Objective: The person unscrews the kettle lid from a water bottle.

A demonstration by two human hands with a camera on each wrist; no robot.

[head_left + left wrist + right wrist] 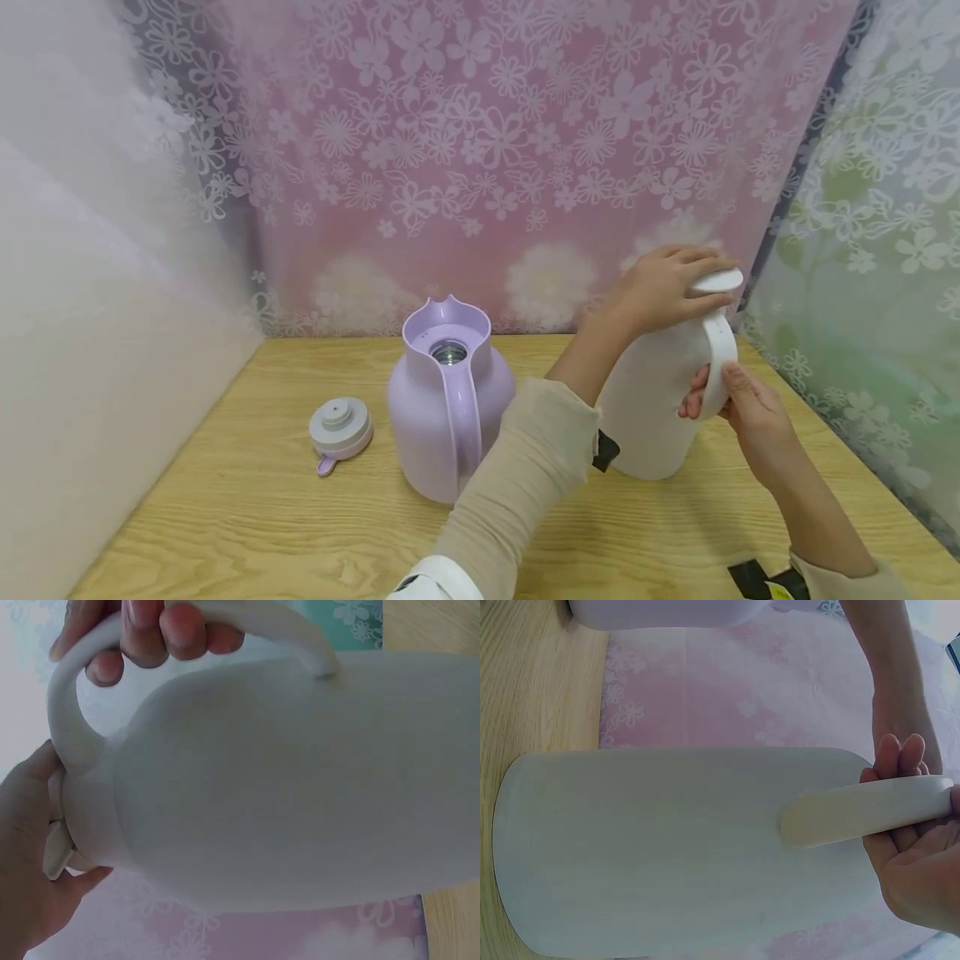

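A white vacuum jug [652,408] stands at the right of the table. My left hand [663,287] grips its white lid [717,281] from above, and a pale tab of the lid shows between thumb and fingers in the left wrist view. My right hand [759,417] holds the jug's curved handle [722,358], its fingers passing through the loop. In the right wrist view the handle [870,810] lies across those fingers, and the jug's smooth body [660,855] fills the lower half. How the lid sits on the neck is mostly hidden by my left hand.
Left of the white jug stands a lilac vacuum jug [420,425], its mouth uncovered and its handle facing me. A grey and lilac stopper [340,427] lies on the wooden table [247,500] beside it. Flowered sheets [465,167] wall the back and right side.
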